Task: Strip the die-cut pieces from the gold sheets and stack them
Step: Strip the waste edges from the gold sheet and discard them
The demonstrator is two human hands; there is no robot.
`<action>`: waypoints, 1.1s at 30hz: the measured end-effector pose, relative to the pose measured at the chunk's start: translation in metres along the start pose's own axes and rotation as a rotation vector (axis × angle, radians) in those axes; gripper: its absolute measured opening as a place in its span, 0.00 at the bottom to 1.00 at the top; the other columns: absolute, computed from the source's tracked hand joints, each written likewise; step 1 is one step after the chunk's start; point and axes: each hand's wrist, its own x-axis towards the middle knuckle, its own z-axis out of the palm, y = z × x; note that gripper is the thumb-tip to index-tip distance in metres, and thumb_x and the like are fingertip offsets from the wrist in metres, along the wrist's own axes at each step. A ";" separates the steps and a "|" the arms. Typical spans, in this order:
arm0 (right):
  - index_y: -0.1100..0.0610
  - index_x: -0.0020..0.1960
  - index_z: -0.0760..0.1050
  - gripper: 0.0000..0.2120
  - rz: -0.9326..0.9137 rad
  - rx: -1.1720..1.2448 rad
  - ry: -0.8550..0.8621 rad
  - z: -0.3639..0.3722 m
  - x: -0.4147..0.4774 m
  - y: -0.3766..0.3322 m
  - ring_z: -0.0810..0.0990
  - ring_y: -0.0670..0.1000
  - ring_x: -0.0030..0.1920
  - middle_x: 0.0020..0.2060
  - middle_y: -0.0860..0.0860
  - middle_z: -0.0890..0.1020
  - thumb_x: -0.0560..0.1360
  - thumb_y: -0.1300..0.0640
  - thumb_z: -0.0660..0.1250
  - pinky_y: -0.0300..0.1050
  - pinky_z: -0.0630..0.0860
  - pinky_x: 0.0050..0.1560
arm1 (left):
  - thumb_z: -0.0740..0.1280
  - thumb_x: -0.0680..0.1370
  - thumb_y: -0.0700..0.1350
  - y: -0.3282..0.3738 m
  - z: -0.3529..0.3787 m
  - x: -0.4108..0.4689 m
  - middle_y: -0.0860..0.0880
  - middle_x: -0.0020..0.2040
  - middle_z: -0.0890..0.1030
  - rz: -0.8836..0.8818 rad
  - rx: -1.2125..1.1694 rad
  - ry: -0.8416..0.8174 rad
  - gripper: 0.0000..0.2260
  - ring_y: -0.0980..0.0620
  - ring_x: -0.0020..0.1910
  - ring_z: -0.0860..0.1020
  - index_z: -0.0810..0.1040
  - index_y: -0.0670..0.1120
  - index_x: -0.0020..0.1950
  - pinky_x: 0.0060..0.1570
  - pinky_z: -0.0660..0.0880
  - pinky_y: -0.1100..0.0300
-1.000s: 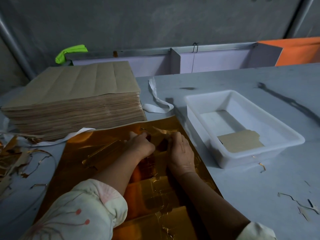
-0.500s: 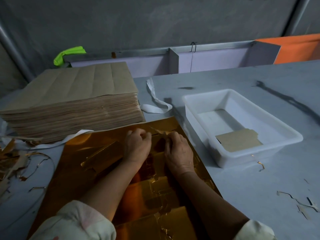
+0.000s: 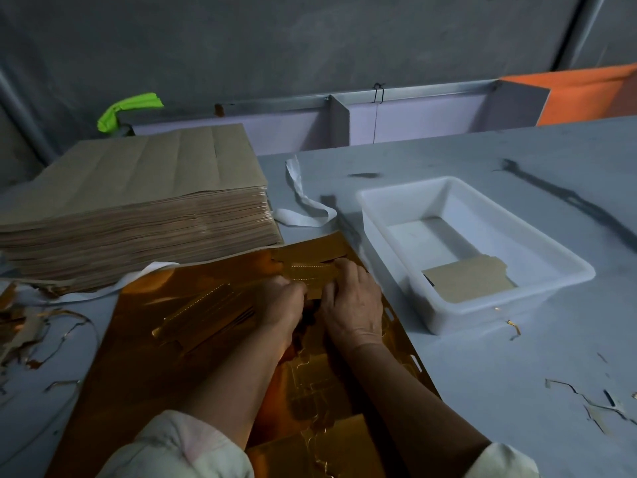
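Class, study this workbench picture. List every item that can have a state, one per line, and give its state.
Gold sheet, lying flat, partly stripped.
Die-cut piece, at the sheet's far end, pinched by both hands.
Left hand, fingers curled on the die-cut piece.
Right hand, fingers curled on the die-cut piece.
White tub, upright, holds one brown piece.
Brown piece, flat in the tub.
Paper stack, tall, neat.
Scraps, scattered loose.
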 end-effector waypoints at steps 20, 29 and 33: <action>0.55 0.72 0.62 0.26 0.100 -0.281 -0.223 0.001 0.009 0.002 0.64 0.56 0.74 0.71 0.55 0.70 0.82 0.40 0.47 0.55 0.58 0.74 | 0.66 0.79 0.44 -0.009 0.006 0.001 0.50 0.35 0.79 0.125 0.058 0.094 0.04 0.58 0.31 0.77 0.77 0.45 0.52 0.30 0.69 0.62; 0.55 0.74 0.59 0.27 0.110 -0.246 -0.225 0.002 0.008 0.004 0.64 0.56 0.74 0.72 0.55 0.70 0.83 0.39 0.47 0.54 0.57 0.74 | 0.65 0.80 0.44 -0.011 0.005 0.002 0.48 0.34 0.78 0.140 0.027 0.098 0.03 0.55 0.31 0.76 0.77 0.45 0.50 0.29 0.68 0.61; 0.55 0.74 0.58 0.27 0.116 -0.235 -0.230 0.002 0.009 0.005 0.63 0.56 0.74 0.72 0.55 0.69 0.83 0.40 0.47 0.54 0.57 0.74 | 0.65 0.79 0.44 -0.012 0.006 0.002 0.48 0.34 0.78 0.143 0.020 0.097 0.03 0.55 0.30 0.76 0.77 0.47 0.48 0.29 0.69 0.61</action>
